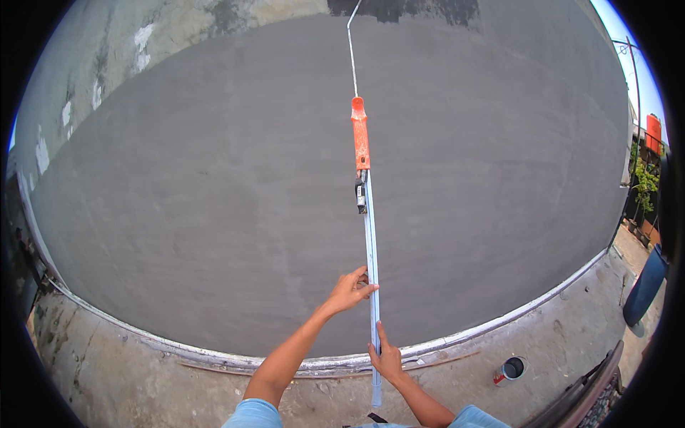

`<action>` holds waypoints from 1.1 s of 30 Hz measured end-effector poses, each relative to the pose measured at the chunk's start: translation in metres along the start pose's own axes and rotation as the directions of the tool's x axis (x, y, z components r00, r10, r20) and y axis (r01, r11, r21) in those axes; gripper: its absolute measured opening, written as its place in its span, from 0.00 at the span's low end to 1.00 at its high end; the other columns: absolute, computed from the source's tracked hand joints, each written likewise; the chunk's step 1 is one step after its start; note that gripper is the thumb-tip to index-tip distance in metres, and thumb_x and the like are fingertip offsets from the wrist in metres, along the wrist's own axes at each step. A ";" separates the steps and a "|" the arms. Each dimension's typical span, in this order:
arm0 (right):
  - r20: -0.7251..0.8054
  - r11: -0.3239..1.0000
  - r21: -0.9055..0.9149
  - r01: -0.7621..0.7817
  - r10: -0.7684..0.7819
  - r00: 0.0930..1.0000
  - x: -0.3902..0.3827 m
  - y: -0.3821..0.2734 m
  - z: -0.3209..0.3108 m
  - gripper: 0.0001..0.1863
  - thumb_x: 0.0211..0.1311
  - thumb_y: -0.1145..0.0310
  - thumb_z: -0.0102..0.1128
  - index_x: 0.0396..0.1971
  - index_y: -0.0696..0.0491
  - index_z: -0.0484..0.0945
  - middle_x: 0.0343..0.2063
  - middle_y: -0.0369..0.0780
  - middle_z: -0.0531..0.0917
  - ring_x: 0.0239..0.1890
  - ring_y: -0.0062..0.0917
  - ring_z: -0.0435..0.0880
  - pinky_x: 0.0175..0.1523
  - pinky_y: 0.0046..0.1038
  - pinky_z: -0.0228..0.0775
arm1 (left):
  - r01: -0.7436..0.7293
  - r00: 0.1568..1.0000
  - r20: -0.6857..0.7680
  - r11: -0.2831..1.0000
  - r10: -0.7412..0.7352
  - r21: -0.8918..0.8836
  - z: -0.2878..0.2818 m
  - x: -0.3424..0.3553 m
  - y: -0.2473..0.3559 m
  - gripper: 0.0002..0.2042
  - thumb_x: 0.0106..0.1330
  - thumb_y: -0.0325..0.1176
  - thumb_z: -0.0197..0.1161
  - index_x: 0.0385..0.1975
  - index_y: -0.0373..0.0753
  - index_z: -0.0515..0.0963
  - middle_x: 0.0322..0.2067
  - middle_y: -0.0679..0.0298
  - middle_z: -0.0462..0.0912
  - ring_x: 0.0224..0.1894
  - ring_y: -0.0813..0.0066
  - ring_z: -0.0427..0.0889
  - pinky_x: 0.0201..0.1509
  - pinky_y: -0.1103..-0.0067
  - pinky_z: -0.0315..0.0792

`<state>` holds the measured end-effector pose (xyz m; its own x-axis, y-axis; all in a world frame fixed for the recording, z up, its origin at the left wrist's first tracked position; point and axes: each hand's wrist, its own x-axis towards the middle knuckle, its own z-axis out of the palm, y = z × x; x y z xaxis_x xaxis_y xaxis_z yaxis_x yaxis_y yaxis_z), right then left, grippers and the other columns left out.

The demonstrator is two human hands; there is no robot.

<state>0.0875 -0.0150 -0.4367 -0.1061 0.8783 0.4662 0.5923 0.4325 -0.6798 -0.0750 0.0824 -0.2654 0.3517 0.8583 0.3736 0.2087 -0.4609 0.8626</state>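
Note:
My left hand [349, 291] is closed around a long pale blue-white pole [370, 239], a thin channel-shaped bar. Lower on the same pole my right hand [389, 362] grips it, with its forefinger pointing up along the bar. An orange roller handle [360, 139], speckled with paint, is joined to the pole's upper end by a black fastening [360, 196]. From the handle a bent whitish metal rod [352, 60] runs up past the top edge, so the roller's head is out of sight. Behind it all rises a large grey wall [214, 185].
An open paint can [512, 369] stands on the concrete floor [442, 399] at the lower right. A whitish ledge [214, 357] follows the wall's foot. A blue drum [646, 285] is farther right. Bare, patchy wall [100, 71] shows at upper left, darker grey [399, 10] at top.

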 end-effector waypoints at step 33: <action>0.009 0.998 -0.023 0.063 -0.063 0.998 -0.088 0.039 0.019 0.43 0.56 0.64 0.68 0.71 0.51 0.58 0.18 0.44 0.83 0.18 0.36 0.84 0.26 0.33 0.76 | 0.185 0.981 0.044 0.981 -0.187 0.053 0.033 -0.069 -0.021 0.22 0.69 0.37 0.63 0.57 0.30 0.71 0.41 0.52 0.85 0.42 0.63 0.87 0.44 0.72 0.84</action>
<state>0.1050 -0.0713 -0.5150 -0.1503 0.8513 0.5026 0.6028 0.4818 -0.6359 -0.0730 0.0259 -0.3208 0.3459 0.9188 0.1903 0.3180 -0.3057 0.8975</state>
